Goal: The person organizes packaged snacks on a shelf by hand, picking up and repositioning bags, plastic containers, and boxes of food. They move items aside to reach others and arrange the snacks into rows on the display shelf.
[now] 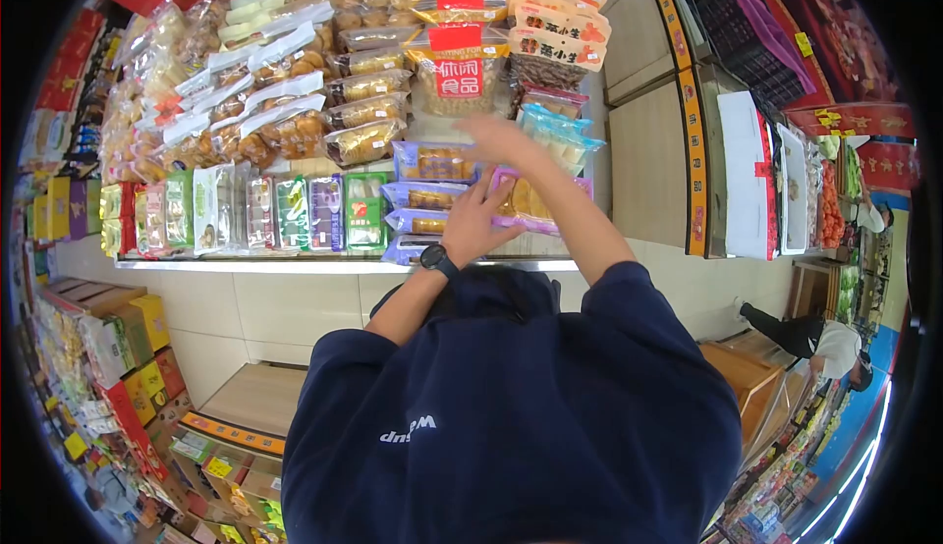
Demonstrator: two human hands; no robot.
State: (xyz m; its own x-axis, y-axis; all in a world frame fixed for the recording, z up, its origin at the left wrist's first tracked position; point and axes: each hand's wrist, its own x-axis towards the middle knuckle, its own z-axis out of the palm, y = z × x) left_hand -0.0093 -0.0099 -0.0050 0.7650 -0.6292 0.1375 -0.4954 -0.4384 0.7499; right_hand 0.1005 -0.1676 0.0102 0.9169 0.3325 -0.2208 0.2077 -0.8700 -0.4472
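My left hand, with a dark watch at its wrist, touches the pink-edged snack packet at the front of the display, its fingers spread. Blurred by motion, my right hand hovers above the packets, just beyond my left hand; its fingers cannot be made out. Blue-edged packets of yellow pastries lie stacked left of my left hand. Behind my right hand stands a large bag with a red label. Light-blue packets lie to its right.
Brown pastry packs and boxed snacks fill the display's left part. Its front edge runs close to my body. A wooden counter stands at the right. Farther right is another person in a light top.
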